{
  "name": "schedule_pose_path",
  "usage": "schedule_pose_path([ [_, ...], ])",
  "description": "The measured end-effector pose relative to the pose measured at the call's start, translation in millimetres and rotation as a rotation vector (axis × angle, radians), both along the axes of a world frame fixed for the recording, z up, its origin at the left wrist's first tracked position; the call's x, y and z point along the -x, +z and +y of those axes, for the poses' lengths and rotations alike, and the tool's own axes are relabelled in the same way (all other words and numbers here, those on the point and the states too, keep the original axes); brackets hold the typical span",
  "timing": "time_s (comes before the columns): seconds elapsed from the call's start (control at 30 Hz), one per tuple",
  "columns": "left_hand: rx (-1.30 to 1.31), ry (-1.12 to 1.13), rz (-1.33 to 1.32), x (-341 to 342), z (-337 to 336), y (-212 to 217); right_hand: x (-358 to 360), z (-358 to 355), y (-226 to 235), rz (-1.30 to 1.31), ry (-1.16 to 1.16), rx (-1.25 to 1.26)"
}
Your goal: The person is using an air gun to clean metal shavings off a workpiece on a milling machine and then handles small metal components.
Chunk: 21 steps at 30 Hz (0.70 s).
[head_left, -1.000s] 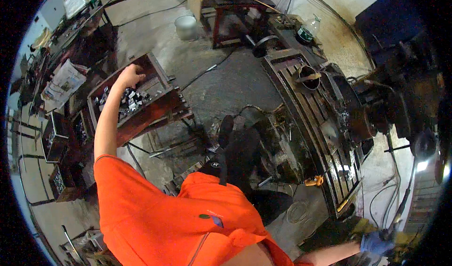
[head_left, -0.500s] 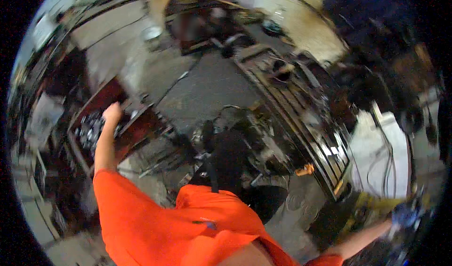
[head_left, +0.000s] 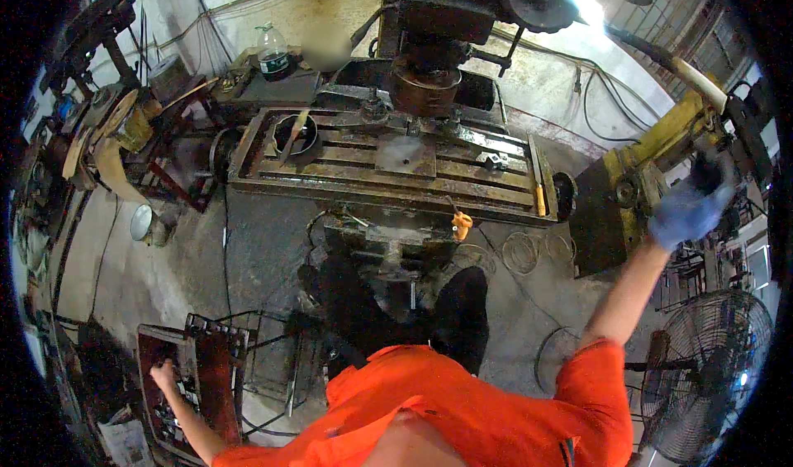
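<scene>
My left hand [head_left: 163, 376], bare and small in the view, is at a dark red tray [head_left: 216, 376] at the lower left with several metal parts in it. Its fingers look curled together; whatever they may hold does not show. Far out to the right my right hand [head_left: 687, 211], in a blue-grey glove, is raised in front of a yellow machine part [head_left: 661, 145]. Motion smears its fingers, and a dark shape lies beyond them. Between the hands stands a slotted milling machine table [head_left: 330, 188], with a small metal part [head_left: 493, 161] on its right half.
A round pot [head_left: 285, 146] with a brush [head_left: 295, 132] in it sits on the table's left, below the machine's spindle head [head_left: 425, 87]. An orange handle [head_left: 461, 226] juts from the front edge. A standing fan [head_left: 710, 376] is at the lower right, a metal bucket [head_left: 149, 223] at left.
The view has swung to the right, bringing the milling machine to the middle. My right hand has risen from the lower right; my left hand is still at the tray.
</scene>
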<state>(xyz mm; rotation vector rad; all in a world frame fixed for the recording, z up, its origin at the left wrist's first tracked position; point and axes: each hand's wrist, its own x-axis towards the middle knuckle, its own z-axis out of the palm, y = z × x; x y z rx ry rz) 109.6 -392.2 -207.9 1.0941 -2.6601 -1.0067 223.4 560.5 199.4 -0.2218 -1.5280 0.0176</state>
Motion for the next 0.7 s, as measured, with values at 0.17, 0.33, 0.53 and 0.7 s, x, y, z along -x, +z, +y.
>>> schedule_pose_path([
  [0.17, -0.648, 0.145, 0.614, 23, 64, 100, 15, 26, -238, -0.614, 0.376, 0.688],
  [0.33, -1.115, -0.083, 0.829, 89, 135, 152, 58, -11, -404, -1.099, 0.512, 1.077],
  [0.53, -1.472, -0.411, 0.708, 169, 280, 142, 107, -31, -470, -1.181, 0.369, 1.209],
  [0.7, -1.526, -0.590, 0.662, 195, 366, 130, 87, -62, -424, -0.781, 0.531, 1.265],
])
